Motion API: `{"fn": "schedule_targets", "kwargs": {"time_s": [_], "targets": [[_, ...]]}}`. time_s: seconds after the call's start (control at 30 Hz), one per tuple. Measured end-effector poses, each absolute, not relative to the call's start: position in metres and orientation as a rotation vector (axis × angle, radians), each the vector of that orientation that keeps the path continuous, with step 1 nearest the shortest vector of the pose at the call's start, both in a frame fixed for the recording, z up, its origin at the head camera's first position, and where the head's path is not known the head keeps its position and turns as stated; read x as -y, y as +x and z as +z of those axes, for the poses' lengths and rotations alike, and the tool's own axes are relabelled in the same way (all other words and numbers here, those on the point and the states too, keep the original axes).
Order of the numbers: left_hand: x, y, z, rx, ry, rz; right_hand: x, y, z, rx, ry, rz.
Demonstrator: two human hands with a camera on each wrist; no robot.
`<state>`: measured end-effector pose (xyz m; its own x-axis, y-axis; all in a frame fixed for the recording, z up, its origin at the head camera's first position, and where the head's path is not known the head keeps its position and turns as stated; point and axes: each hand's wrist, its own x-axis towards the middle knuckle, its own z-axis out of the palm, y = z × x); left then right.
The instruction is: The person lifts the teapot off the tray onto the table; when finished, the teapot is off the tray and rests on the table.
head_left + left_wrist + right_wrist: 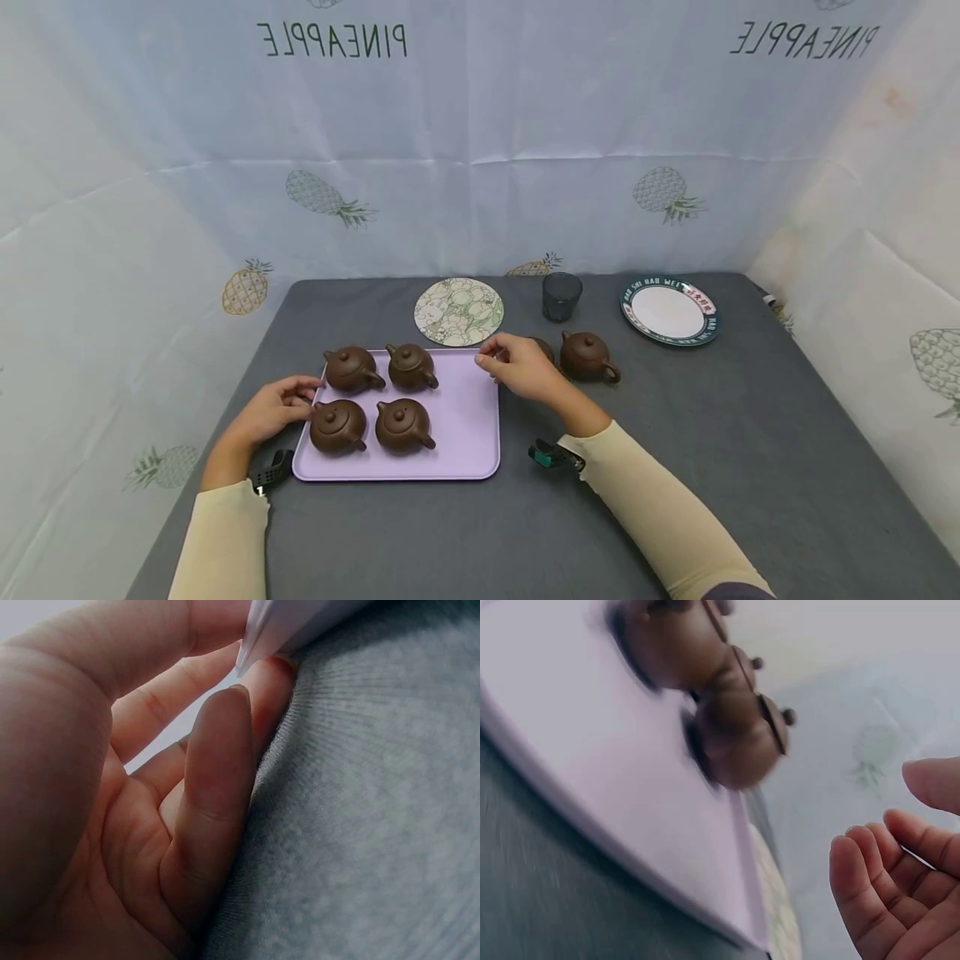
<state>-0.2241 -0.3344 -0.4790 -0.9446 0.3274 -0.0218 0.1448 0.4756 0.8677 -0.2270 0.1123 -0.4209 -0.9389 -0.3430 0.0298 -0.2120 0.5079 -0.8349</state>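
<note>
A lilac tray [465, 442] lies on the grey cloth and bears several small brown teapots, among them one at its back left [350, 369] and one at its front left [337, 427]. At the tray's left edge my left hand [273, 408] grips the rim; in the left wrist view the tray's edge [262, 634] runs in between thumb and fingers. Over the tray's back right corner is my right hand [521, 367], its fingers loosely bent around nothing. Just beyond it stands a teapot [588, 358], with another [543, 347] partly hidden behind the hand.
Behind the tray lies a round patterned mat [459, 312]. A dark glass cup [561, 297] stands at the back, and a white plate with a dark green rim [670, 311] lies to its right. Printed curtains [480, 217] enclose the table.
</note>
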Motion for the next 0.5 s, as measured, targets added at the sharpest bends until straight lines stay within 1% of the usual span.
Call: {"fn": "schedule_targets", "kwargs": {"time_s": [0.27,0.5], "targets": [[0.335,-0.223,-0.482,-2.552,0.407,1.453,-0.071,-0.235,-0.438,-2.512,-0.546,-1.428],[0.335,-0.222,-0.480,-2.527,0.428,1.488,-0.044,-0.243,-0.455,-2.464,-0.463,-1.472]]}}
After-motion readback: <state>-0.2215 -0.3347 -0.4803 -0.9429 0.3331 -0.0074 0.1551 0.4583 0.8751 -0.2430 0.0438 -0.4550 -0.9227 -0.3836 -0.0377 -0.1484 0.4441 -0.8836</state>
